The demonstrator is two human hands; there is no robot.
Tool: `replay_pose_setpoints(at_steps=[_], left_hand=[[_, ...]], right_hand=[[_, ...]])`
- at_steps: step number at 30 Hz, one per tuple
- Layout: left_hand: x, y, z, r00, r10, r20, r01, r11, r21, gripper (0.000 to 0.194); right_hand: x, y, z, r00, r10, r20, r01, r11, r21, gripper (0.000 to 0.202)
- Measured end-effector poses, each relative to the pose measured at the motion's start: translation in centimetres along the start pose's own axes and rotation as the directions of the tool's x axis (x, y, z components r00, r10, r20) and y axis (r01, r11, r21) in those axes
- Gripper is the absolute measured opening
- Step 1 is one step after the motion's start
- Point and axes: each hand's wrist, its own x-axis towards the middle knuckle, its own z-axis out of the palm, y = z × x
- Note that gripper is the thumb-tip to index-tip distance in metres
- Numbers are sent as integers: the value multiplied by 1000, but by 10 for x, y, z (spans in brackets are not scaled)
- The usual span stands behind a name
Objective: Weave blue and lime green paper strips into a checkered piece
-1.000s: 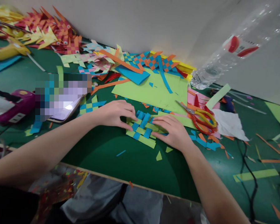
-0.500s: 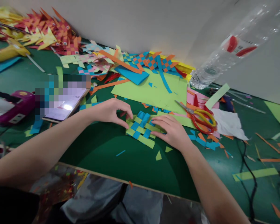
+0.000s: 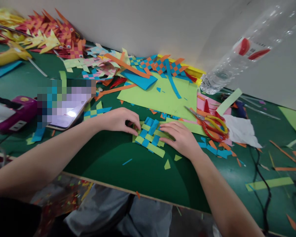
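Note:
A woven piece of blue and light green paper strips (image 3: 149, 136) lies on the green table between my hands. My left hand (image 3: 120, 121) is at its left edge, fingers curled and thumb tip close to the fingertips, pinching the strips at that side. On the right side, my right hand (image 3: 180, 136) rests with fingers bent over the weave, the thumb and fingers closed on its strip ends. Part of the weave's right side is hidden under those fingers.
Scissors (image 3: 212, 126) lie right of a light green sheet (image 3: 162, 95). A phone (image 3: 69, 108) and a purple device (image 3: 17, 112) are at left. A plastic bottle (image 3: 246, 49) leans at the back right. A glue gun (image 3: 11, 54) and paper fish (image 3: 56, 33) sit at back left.
My left thumb has moved slightly right, closer to the fingers. The weave's lower green strip has shifted a little to the right. My right hand has barely moved.

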Motion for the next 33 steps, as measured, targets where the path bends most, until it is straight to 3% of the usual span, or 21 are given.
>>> replay_pose_setpoints(at_steps=[9,18,27,33], left_hand=[[2,5,4,999,-38,-9,38,999,-3,21],[1,-1,5,998,64,-27,-65,997,-33,17],[1,0,3,1000,20,14,-20,1000,12,17],[1,-1,5,997,71,-7,-71,997,42,16]], right_hand=[[1,0,0,1000,5,7,-5,1000,2,27],[0,0,1,1000,2,-4,-2,1000,-17,28],[0,-1,3,1000,2,-16,-2,998,-56,29],[0,-2,4,1000,11,-14,-12,997,-74,29]])
